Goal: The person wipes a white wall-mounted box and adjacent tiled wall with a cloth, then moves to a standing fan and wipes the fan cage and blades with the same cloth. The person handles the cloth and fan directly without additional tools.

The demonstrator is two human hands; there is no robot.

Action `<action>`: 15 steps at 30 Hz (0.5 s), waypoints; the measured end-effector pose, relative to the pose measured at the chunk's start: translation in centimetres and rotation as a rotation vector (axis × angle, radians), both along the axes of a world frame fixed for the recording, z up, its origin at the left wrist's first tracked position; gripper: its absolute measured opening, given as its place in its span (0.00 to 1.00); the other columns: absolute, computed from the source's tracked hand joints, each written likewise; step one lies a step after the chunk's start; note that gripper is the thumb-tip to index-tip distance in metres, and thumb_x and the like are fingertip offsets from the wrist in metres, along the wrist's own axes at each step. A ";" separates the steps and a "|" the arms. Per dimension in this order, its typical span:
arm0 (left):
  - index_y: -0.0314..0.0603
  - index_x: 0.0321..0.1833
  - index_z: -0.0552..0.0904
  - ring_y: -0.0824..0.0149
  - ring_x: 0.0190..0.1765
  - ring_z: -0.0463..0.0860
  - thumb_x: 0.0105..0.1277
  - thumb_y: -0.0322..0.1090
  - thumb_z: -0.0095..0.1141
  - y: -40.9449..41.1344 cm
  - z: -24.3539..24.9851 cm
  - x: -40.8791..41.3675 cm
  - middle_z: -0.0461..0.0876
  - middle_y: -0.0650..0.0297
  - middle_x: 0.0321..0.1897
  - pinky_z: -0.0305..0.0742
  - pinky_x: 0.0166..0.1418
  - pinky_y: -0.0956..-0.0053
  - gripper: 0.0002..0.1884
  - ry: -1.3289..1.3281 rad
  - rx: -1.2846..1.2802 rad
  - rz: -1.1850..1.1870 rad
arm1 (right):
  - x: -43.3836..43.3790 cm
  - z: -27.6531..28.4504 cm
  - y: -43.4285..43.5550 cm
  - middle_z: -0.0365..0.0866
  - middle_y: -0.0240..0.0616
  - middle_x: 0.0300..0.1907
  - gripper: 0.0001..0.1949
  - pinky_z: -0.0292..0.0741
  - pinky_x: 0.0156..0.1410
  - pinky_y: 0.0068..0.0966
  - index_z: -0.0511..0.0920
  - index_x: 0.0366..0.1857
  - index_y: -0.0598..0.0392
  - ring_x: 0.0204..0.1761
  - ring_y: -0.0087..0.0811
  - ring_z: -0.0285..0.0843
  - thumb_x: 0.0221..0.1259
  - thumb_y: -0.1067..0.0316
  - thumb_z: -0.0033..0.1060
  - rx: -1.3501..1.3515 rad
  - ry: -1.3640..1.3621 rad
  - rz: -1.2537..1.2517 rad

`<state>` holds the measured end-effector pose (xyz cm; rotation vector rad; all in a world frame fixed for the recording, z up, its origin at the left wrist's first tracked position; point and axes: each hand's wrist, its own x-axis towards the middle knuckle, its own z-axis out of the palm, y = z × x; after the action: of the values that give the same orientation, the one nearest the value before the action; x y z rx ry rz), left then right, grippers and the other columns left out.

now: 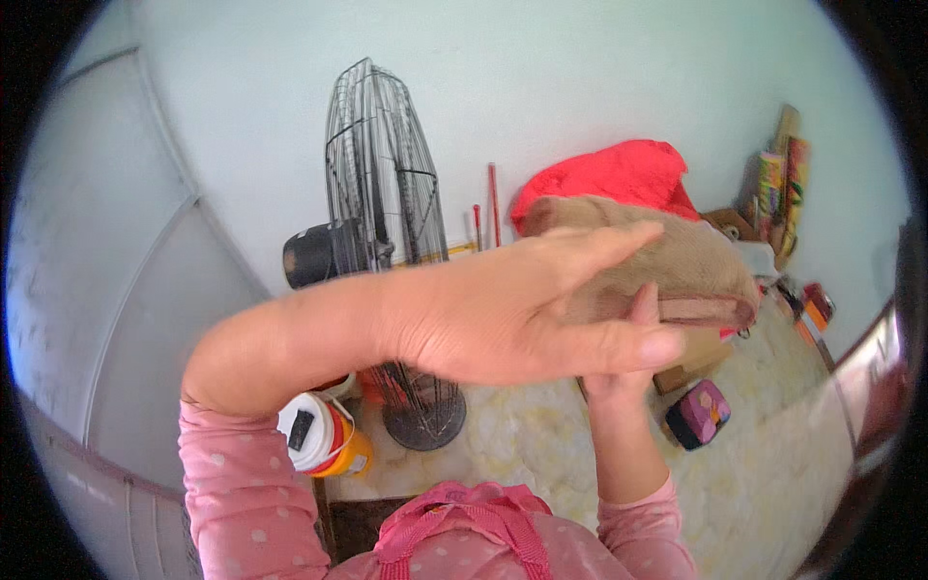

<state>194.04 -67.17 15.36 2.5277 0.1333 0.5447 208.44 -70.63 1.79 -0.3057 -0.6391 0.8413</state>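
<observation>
My left hand (522, 312) reaches across from the left, palm turned away, with thumb and fingers spread in front of a brown fabric item (681, 261), perhaps a cap or a pouch. Whether it touches the fabric cannot be told. Farther off and lower, my right hand (620, 377) supports the brown item from below, its thumb showing against the near side; the other fingers are hidden. Bright red cloth (616, 174) shows along the item's far edge; whether the two are joined is unclear.
A black wire-guarded fan (384, 167) stands by the wall, left of centre. A white-lidded bucket (333, 438) is below my left forearm. On the pale floor lie a purple-and-black box (699, 413) and a cardboard box (696, 359). Colourful long packages (783, 188) lean at the right.
</observation>
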 end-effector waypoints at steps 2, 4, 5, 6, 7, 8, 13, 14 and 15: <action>0.37 0.69 0.66 0.45 0.72 0.59 0.58 0.58 0.63 0.0 -0.5 -1.2 0.63 0.44 0.68 0.53 0.73 0.55 0.42 -0.111 0.505 0.168 | 3.6 -1.4 2.1 0.69 0.40 0.63 0.23 0.70 0.66 0.35 0.64 0.65 0.56 0.62 0.35 0.70 0.68 0.63 0.54 -0.098 0.150 -0.130; 0.44 0.63 0.74 0.43 0.69 0.59 0.51 0.43 0.71 -0.6 -3.0 -3.2 0.64 0.51 0.67 0.55 0.68 0.51 0.35 -0.280 0.754 0.520 | 4.3 -1.9 3.5 0.69 0.39 0.62 0.24 0.70 0.65 0.36 0.64 0.64 0.58 0.60 0.35 0.70 0.66 0.68 0.57 -0.120 0.095 -0.263; 0.44 0.63 0.75 0.42 0.70 0.58 0.47 0.41 0.72 -0.5 -4.7 -4.4 0.62 0.50 0.68 0.54 0.69 0.49 0.36 -0.300 0.789 0.659 | 4.5 -2.1 4.5 0.69 0.39 0.61 0.24 0.69 0.65 0.36 0.63 0.64 0.59 0.60 0.35 0.70 0.65 0.70 0.58 -0.124 0.065 -0.336; 0.43 0.64 0.73 0.40 0.71 0.56 0.46 0.42 0.73 -0.9 -6.1 -5.4 0.60 0.48 0.69 0.52 0.70 0.48 0.39 -0.257 0.803 0.800 | 4.7 -2.3 5.5 0.69 0.39 0.60 0.23 0.69 0.64 0.36 0.64 0.61 0.60 0.58 0.35 0.70 0.63 0.73 0.58 -0.131 0.048 -0.310; 0.43 0.66 0.71 0.39 0.72 0.54 0.45 0.43 0.74 -1.1 -7.6 -6.0 0.57 0.45 0.71 0.51 0.70 0.47 0.42 -0.224 0.806 0.936 | 4.4 -1.9 6.4 0.70 0.39 0.58 0.22 0.68 0.64 0.36 0.65 0.60 0.60 0.57 0.35 0.70 0.63 0.73 0.58 -0.122 -0.023 -0.307; 0.42 0.67 0.69 0.38 0.72 0.53 0.45 0.44 0.74 -1.2 -9.1 -6.3 0.55 0.44 0.71 0.50 0.71 0.46 0.44 -0.201 0.746 1.031 | 3.7 -1.7 7.3 0.71 0.39 0.57 0.22 0.68 0.64 0.35 0.65 0.59 0.61 0.56 0.34 0.71 0.63 0.73 0.58 -0.118 -0.096 -0.309; 0.39 0.72 0.57 0.35 0.74 0.48 0.43 0.46 0.76 -2.2 -15.6 -5.1 0.47 0.38 0.73 0.46 0.71 0.40 0.54 -0.141 0.548 1.273 | 1.0 -0.2 11.2 0.70 0.44 0.55 0.26 0.68 0.63 0.36 0.67 0.59 0.56 0.56 0.38 0.69 0.54 0.71 0.62 -0.046 -0.677 -0.073; 0.39 0.73 0.56 0.35 0.74 0.48 0.42 0.46 0.76 -1.9 -16.5 -5.1 0.48 0.38 0.73 0.46 0.72 0.41 0.55 -0.185 0.554 1.295 | -0.1 -0.1 12.4 0.67 0.47 0.58 0.30 0.65 0.66 0.39 0.67 0.61 0.54 0.60 0.42 0.67 0.50 0.68 0.66 0.103 -0.785 -0.052; 0.39 0.73 0.56 0.35 0.74 0.48 0.42 0.46 0.76 -1.5 -17.4 -5.2 0.48 0.38 0.72 0.46 0.72 0.41 0.56 -0.234 0.557 1.331 | -1.2 0.9 13.5 0.63 0.50 0.62 0.33 0.61 0.67 0.45 0.70 0.61 0.51 0.63 0.50 0.63 0.44 0.60 0.68 0.381 -1.059 -0.203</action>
<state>188.82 -68.69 -2.02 2.5029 1.8410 1.4991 207.20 -57.15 2.72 -0.4539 -1.6967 0.2900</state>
